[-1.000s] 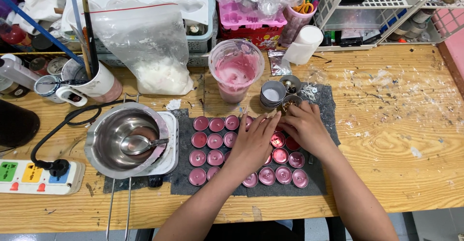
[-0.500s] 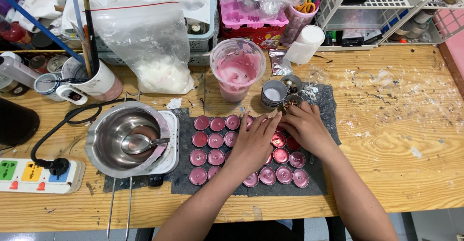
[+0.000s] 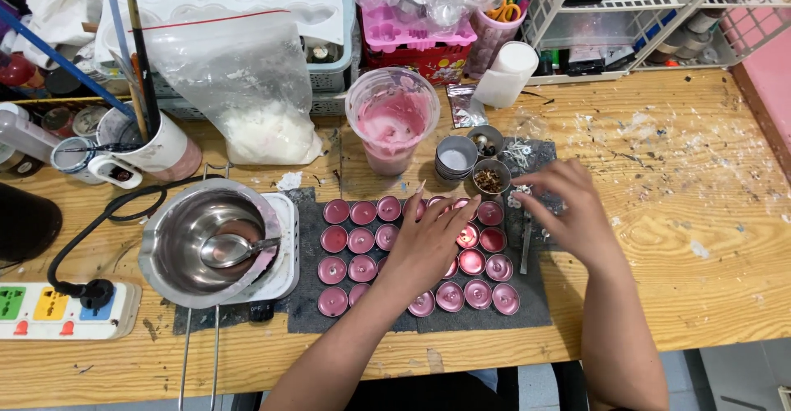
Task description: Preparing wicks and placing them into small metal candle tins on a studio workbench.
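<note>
Pink tealight candles [image 3: 361, 241] (small metal cups) sit in rows on dark mat [image 3: 313, 316].

The right hand [image 3: 568, 213] lifts off the pink tealight candles [image 3: 474, 263] and moves right and slightly up, fingers now spread over the wick pieces [image 3: 521, 201] at the dark mat's [image 3: 301, 312] right edge, beside the small tin of dried bits [image 3: 492, 180]. Candles it covered now show.

about nineteen pink tealight candles [image 3: 361, 240] show on the mat, three small metal cups [image 3: 456, 157], one pink-smeared plastic cup [image 3: 392, 120], one steel pot [image 3: 210, 242], two hands [image 3: 432, 242].
</note>
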